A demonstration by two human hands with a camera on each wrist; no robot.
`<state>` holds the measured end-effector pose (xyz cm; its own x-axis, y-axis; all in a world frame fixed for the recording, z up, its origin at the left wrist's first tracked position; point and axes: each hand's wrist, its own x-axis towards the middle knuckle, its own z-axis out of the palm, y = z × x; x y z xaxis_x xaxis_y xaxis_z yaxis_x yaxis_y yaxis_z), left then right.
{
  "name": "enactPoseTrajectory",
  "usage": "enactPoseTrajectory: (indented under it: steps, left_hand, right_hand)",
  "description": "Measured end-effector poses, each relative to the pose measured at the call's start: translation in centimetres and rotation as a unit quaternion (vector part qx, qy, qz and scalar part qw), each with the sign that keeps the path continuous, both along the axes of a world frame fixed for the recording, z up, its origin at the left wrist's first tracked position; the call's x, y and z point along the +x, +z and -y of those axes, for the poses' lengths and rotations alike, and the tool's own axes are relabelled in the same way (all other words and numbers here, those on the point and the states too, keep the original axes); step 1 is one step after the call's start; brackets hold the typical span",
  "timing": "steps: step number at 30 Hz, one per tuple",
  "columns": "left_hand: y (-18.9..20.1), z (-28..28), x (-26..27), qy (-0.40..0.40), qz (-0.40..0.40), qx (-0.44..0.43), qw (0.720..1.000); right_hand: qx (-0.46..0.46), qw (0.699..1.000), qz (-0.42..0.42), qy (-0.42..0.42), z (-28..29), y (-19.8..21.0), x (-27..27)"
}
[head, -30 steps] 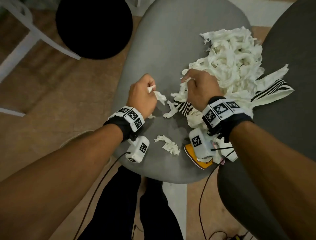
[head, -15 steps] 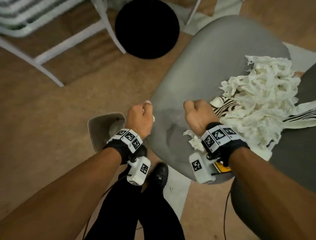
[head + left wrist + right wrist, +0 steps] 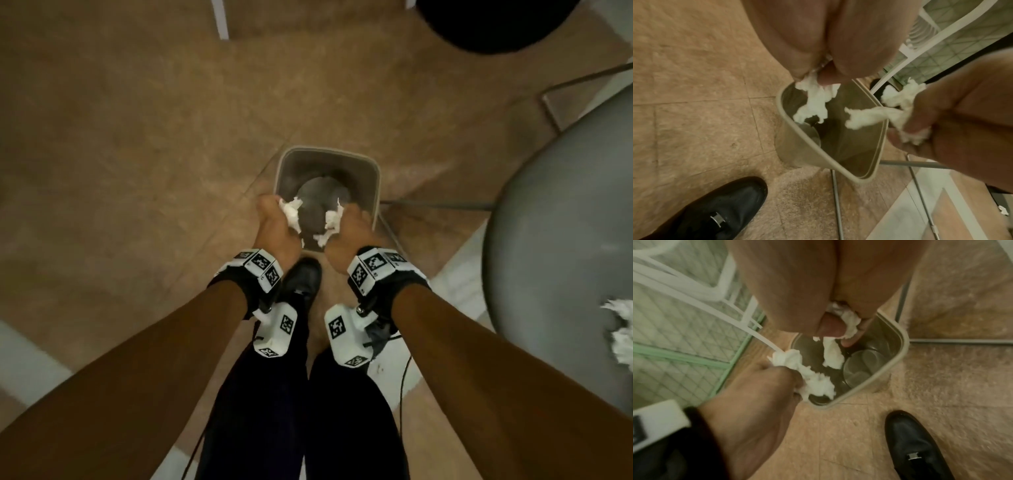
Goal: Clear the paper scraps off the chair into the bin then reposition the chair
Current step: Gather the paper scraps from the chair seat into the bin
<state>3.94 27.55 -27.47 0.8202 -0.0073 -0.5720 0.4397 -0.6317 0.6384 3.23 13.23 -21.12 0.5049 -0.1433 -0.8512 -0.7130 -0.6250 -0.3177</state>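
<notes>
A small beige bin [image 3: 326, 149] stands on the floor in front of my feet. My left hand [image 3: 274, 222] grips a wad of white paper scraps [image 3: 290, 211] over the bin's near left side. Over its near right side, my right hand [image 3: 352, 229] grips another wad [image 3: 331, 222]. In the left wrist view, scraps [image 3: 813, 100] dangle from my left fingers into the bin [image 3: 789, 120]. The right wrist view shows a strip of scraps [image 3: 832, 352] hanging from my right hand above the bin [image 3: 898, 353]. The grey chair seat [image 3: 565, 240] is at the right, with a few scraps [image 3: 620, 329] on it.
The chair's thin metal legs [image 3: 445, 205] run along the floor beside the bin. A clear cup [image 3: 863, 366] lies inside the bin. My black shoe [image 3: 305, 274] is just short of the bin. A black round object [image 3: 496, 20] and a white frame leg [image 3: 219, 17] stand farther off.
Both hands have left the chair seat with scraps in them and swung left and down to the bin. My head has turned from the chair to the bin.
</notes>
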Motion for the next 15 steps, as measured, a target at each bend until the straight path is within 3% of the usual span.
enactPoseTrajectory:
  steps: [4,7,8,10,11,15]
  left_hand:
    - [-2.7,-0.3,0.3,-0.048,-0.018,-0.103,0.993]
    - [-3.7,-1.1,0.2,-0.14,0.072,0.006,0.988]
    - [-3.9,-1.5,0.3,-0.154,0.106,0.062,0.98]
    - [-4.8,-2.5,0.4,-0.142,0.103,0.134,0.975]
    - [-5.3,-2.8,0.7,-0.129,0.093,0.128,0.979]
    - [-7.0,-3.4,1.8,-0.226,0.054,0.113,0.966]
  right_hand:
    - [0.041,0.996,0.031,-0.072,-0.1,-4.6,-0.4]
    - [0.087,0.987,0.041,-0.128,0.8,-7.3,-0.9]
    - [0.074,0.988,0.039,-0.128,1.3,-8.3,-1.1]
    - [0.046,0.992,0.036,-0.116,2.2,-9.4,-1.4]
    - [0.038,0.992,0.043,-0.113,2.4,-8.9,-1.4]
    - [0.028,0.993,0.04,-0.105,3.2,-7.3,-1.8]
